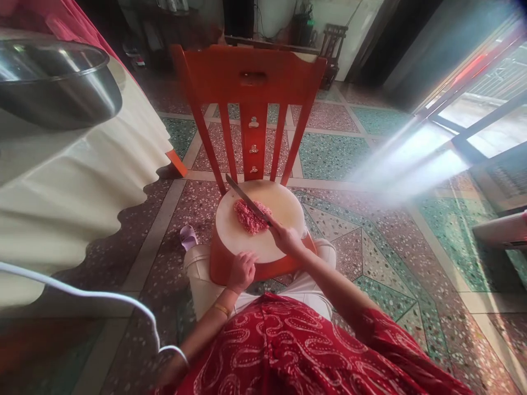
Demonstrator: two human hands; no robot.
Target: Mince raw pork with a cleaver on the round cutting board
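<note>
The right hand has its fingers wrapped tight round the handle of a knife; the blade slants up and to the left, lying across a heap of pink minced meat; the meat sits near the middle of a round pale chopping board. The left hand rests with fingers curled on the board's near edge, holding nothing else; the board lies on the seat of a red chair; a steel bowl stands on a cloth-covered table to the left.
</note>
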